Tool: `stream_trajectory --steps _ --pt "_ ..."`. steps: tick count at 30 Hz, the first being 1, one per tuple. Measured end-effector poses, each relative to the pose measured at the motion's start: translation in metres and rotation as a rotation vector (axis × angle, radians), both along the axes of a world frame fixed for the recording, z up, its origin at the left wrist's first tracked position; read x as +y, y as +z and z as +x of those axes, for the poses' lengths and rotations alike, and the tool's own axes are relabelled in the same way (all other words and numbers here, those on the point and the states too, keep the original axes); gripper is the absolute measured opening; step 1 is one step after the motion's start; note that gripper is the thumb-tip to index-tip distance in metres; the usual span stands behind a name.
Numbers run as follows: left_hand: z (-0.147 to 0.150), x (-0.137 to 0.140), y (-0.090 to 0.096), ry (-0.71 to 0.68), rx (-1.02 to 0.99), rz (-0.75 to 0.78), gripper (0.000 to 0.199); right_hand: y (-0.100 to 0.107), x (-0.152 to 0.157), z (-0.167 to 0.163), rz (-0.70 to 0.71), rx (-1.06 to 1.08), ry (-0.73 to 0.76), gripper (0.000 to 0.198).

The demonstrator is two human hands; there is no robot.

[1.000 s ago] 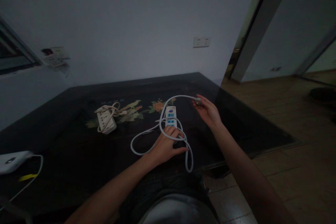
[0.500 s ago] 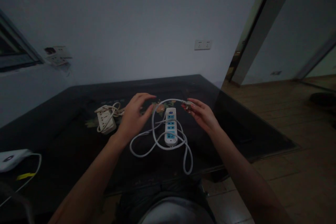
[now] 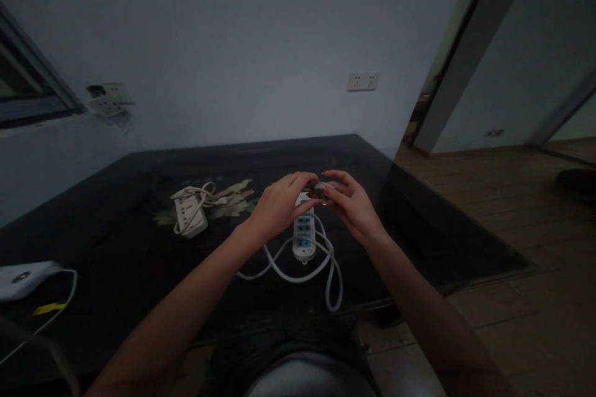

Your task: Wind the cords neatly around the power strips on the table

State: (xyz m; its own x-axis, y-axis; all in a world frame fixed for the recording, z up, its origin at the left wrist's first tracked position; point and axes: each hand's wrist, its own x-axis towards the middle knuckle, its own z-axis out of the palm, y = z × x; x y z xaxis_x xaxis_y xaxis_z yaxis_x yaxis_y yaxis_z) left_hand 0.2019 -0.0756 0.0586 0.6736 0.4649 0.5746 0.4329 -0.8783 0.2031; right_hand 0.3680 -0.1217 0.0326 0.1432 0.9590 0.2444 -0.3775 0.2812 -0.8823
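Observation:
A white power strip with blue sockets lies on the dark table, its white cord looped around it. Above its far end my right hand pinches the cord's plug between the fingertips. My left hand has come up against it and its fingers touch the same plug. Both hands hover just above the strip.
A second, cream power strip with its cord bundled lies to the left. A white device with a cable and a yellow tag sits at the table's left edge. A wall socket is behind; wooden floor lies to the right.
My left hand lifted off the near end of the power strip, rose and moved right to meet my right hand at the plug. My right hand drew the plug slightly left.

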Motion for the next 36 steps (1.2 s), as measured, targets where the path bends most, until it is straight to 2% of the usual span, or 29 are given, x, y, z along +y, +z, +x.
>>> stream_trajectory --steps 7,11,17,20,23,27,29,32,36 --pt "-0.004 0.006 -0.003 -0.082 -0.03 -0.208 0.027 -0.008 0.0 0.001 -0.039 -0.072 0.104 0.028" --pt "-0.007 0.009 -0.005 -0.107 -0.019 -0.294 0.028 -0.014 0.002 0.004 -0.04 -0.083 0.095 0.027" --pt "-0.009 0.013 -0.012 -0.019 -0.07 -0.393 0.018 -0.022 0.004 0.005 -0.06 -0.087 0.069 0.028" --pt "-0.009 0.013 -0.014 -0.018 -0.074 -0.406 0.017 -0.031 0.006 0.009 -0.055 -0.122 0.037 0.027" --pt "-0.012 0.013 -0.016 -0.017 -0.067 -0.401 0.017 -0.046 0.003 0.022 -0.054 -0.367 -0.064 0.023" --pt "-0.012 0.015 -0.022 0.002 -0.033 -0.395 0.015 -0.067 -0.022 0.038 -0.149 -1.098 -0.126 0.029" --pt "-0.009 0.014 -0.027 0.003 -0.008 -0.405 0.014 -0.074 -0.037 0.04 -0.241 -1.359 -0.111 0.032" --pt "-0.002 0.01 -0.036 -0.029 0.039 -0.444 0.014 -0.081 -0.051 0.034 -0.329 -1.532 -0.086 0.035" --pt "0.003 0.004 -0.05 -0.068 0.151 -0.469 0.015 -0.09 -0.046 0.024 -0.33 -1.547 -0.064 0.036"
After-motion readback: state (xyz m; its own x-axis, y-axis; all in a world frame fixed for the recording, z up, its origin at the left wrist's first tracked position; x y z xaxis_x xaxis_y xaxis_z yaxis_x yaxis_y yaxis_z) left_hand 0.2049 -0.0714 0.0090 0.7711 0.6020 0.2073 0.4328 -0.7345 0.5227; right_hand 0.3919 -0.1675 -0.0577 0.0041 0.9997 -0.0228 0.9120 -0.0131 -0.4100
